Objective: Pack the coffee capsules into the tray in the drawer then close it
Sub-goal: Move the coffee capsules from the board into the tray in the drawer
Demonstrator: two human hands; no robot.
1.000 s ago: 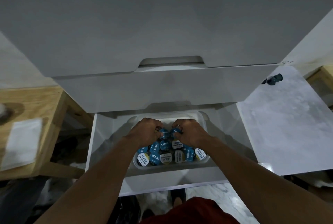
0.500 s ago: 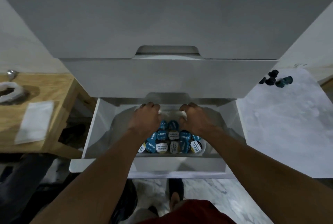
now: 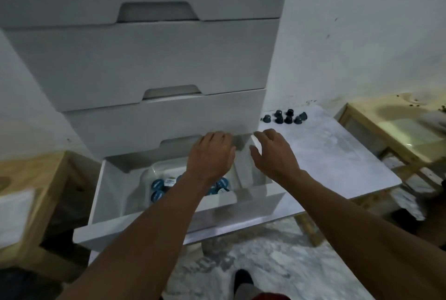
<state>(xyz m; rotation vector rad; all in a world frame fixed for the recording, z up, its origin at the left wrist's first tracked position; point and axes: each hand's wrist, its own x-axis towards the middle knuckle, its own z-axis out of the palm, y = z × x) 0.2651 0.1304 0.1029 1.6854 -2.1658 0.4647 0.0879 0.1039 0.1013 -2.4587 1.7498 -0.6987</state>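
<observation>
Open, at the bottom of a white chest of drawers [image 3: 149,53]: the lowest white drawer [image 3: 108,205], pulled well out below both hands. Inside it, under the left wrist, a clear plastic rectangular tray [image 3: 147,174], holding round coffee capsules with blue foil lids [image 3: 158,184] lying lid-up and packed close together. About five blue lids countable around the left forearm; the rest hidden beneath it, so no full count possible. Print on the lids too blurred to read.

Above the tray's far end, near the front edge of the drawer above: the left hand [image 3: 211,155], palm down, fingers loosely spread, empty and grasping nothing. Just to its right and apart from it, over the drawer's right wall: the right hand [image 3: 272,155], likewise relaxed and unclenched, thumb turned toward the left hand, nothing in it.

Beyond the right hand, well apart from it, on a pale marble-patterned tabletop [image 3: 325,162]: a cluster of six small dark cup-shaped capsules [image 3: 284,117], standing loose near the wall, one at the right end tilted.

Three more drawer fronts above the open one, each with a cut-out grip. Far left of the left hand, a light wooden table [image 3: 36,174] with a white sheet on it. Far right, a second wooden-framed piece [image 3: 386,130]. Below the forearms, grey mottled floor [image 3: 277,263] and one dark shoe tip.
</observation>
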